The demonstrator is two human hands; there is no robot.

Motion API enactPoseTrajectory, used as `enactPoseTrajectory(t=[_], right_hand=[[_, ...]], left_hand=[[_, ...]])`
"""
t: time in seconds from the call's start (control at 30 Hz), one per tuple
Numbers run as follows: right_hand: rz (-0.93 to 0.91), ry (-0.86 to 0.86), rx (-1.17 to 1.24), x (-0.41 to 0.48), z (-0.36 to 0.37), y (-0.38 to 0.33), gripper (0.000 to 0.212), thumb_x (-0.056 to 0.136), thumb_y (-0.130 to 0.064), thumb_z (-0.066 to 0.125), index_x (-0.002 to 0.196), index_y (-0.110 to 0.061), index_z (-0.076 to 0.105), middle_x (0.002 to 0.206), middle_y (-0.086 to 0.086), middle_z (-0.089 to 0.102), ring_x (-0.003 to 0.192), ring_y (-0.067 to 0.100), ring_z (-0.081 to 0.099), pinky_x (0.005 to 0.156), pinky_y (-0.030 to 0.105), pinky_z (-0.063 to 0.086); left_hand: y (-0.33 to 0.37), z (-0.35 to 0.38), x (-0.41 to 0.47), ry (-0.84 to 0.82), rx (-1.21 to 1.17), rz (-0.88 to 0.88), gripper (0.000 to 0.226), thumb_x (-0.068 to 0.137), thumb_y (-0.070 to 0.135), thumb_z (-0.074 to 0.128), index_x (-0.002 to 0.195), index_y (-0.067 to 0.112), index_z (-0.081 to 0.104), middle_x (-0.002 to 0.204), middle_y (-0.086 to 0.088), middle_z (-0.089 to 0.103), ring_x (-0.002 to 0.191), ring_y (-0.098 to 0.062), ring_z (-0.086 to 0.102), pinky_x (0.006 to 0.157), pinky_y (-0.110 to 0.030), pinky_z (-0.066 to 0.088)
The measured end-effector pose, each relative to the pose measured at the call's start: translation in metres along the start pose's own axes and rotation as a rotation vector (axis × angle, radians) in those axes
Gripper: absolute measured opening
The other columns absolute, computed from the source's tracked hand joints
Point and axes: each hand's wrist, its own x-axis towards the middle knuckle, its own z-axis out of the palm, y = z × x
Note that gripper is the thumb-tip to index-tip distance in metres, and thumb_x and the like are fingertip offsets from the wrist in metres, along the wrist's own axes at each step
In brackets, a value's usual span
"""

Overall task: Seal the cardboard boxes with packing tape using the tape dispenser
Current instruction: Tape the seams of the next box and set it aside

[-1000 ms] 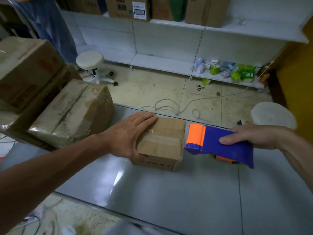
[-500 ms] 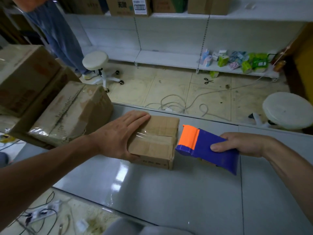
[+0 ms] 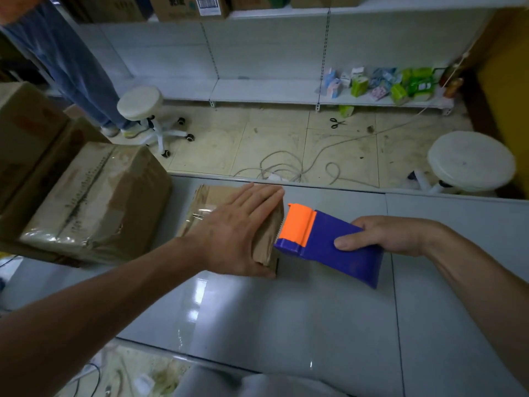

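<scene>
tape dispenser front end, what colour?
Orange, on a blue-purple body; the tape dispenser shows clearest in the head view.

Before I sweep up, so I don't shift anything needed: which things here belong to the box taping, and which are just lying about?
In the job: small cardboard box under the left hand; tape dispenser in the right hand; stacked cardboard boxes.
Lying about: scissors, coiled cord, white stools, shelf packets.
</scene>
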Motion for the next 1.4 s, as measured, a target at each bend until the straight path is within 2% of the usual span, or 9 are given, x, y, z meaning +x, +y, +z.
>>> enactPoseTrajectory(t=[0.2, 0.47, 0.63, 0.77, 0.9, 1.03, 1.17, 1.3, 1.4], right_hand=[[0.022, 0.034, 0.021, -0.012, -0.003, 0.022, 0.07, 0.047, -0.07, 0.079, 0.09, -0.015, 0.075, 0.097, 0.01, 0.074, 0.082, 0.018, 0.068, 0.075, 0.024, 0.049], [0.084, 0.072, 0.002, -0.02, -0.001, 0.014, 0.055, 0.059, -0.059, 0.072, 0.091, -0.014, 0.075, 0.098, 0.01, 0.075, 0.083, 0.02, 0.069, 0.077, 0.027, 0.049], [0.19, 0.134, -0.12, -0.02, 0.005, -0.015, 0.036, 0.062, -0.048, 0.075, 0.073, -0.014, 0.074, 0.077, 0.007, 0.074, 0.062, 0.015, 0.067, 0.056, 0.019, 0.047], [0.276, 0.308, -0.376, -0.012, 0.0, -0.051, 0.036, 0.075, -0.049, 0.073, 0.073, -0.014, 0.07, 0.064, -0.001, 0.07, 0.057, 0.013, 0.063, 0.059, 0.025, 0.043], [0.553, 0.561, -1.055, -0.018, -0.007, -0.044, 0.044, 0.08, -0.06, 0.061, 0.088, -0.016, 0.063, 0.074, 0.001, 0.056, 0.07, 0.019, 0.055, 0.065, 0.031, 0.044], [0.41, 0.985, -0.859, -0.042, 0.0, -0.013, 0.057, 0.084, -0.072, 0.045, 0.088, -0.016, 0.059, 0.083, 0.005, 0.06, 0.077, 0.024, 0.056, 0.065, 0.032, 0.04], [0.302, 1.144, -0.903, -0.012, 0.081, 0.036, 0.047, 0.087, -0.063, 0.05, 0.085, -0.016, 0.049, 0.079, 0.005, 0.053, 0.081, 0.029, 0.06, 0.061, 0.03, 0.035], [0.211, 1.256, -0.952, 0.013, 0.12, 0.069, 0.046, 0.067, -0.046, 0.082, 0.064, -0.006, 0.059, 0.053, 0.012, 0.059, 0.045, 0.032, 0.059, 0.04, 0.028, 0.043], [0.239, 1.236, -0.972, 0.02, 0.128, 0.072, 0.048, 0.063, -0.048, 0.084, 0.071, -0.006, 0.062, 0.061, 0.012, 0.064, 0.054, 0.032, 0.063, 0.045, 0.029, 0.046]], left_hand=[[0.0, -0.001, 0.0, 0.005, 0.022, 0.0, 0.124, 0.062, 0.08, 0.065, 0.152, 0.003, 0.025, 0.157, -0.013, 0.028, 0.146, -0.025, 0.025, 0.122, -0.036, 0.009], [0.001, -0.002, 0.0, -0.006, 0.054, 0.003, 0.122, 0.065, 0.083, 0.055, 0.153, 0.006, 0.022, 0.158, -0.012, 0.026, 0.147, -0.024, 0.022, 0.122, -0.035, 0.006], [0.004, -0.003, -0.001, -0.029, 0.116, 0.004, 0.121, 0.065, 0.085, 0.047, 0.152, 0.004, 0.025, 0.157, -0.013, 0.029, 0.145, -0.023, 0.022, 0.121, -0.034, 0.005], [0.008, -0.002, 0.004, -0.025, 0.129, 0.024, 0.126, 0.061, 0.088, 0.041, 0.154, 0.006, 0.019, 0.16, -0.012, 0.022, 0.147, -0.023, 0.017, 0.121, -0.032, 0.0], [0.002, -0.004, -0.008, -0.016, 0.115, 0.036, 0.129, 0.063, 0.091, 0.046, 0.156, 0.013, 0.003, 0.163, -0.006, 0.007, 0.148, -0.019, 0.005, 0.119, -0.029, -0.008], [-0.004, -0.009, -0.011, 0.008, 0.118, 0.069, 0.126, 0.069, 0.084, 0.051, 0.156, 0.012, -0.005, 0.164, -0.005, -0.002, 0.148, -0.017, -0.004, 0.117, -0.027, -0.016], [-0.009, -0.01, -0.016, -0.02, 0.106, 0.11, 0.126, 0.072, 0.083, 0.051, 0.155, 0.014, -0.013, 0.163, -0.001, -0.013, 0.147, -0.012, -0.016, 0.114, -0.025, -0.021], [-0.011, -0.007, -0.018, -0.026, 0.1, 0.136, 0.13, 0.069, 0.09, 0.044, 0.154, 0.012, -0.016, 0.163, -0.002, -0.018, 0.147, -0.012, -0.021, 0.121, -0.033, -0.012], [-0.014, -0.01, -0.019, -0.029, 0.029, 0.146, 0.127, 0.066, 0.095, 0.025, 0.154, 0.012, -0.015, 0.162, -0.002, -0.021, 0.147, -0.01, -0.024, 0.121, -0.033, -0.012]])
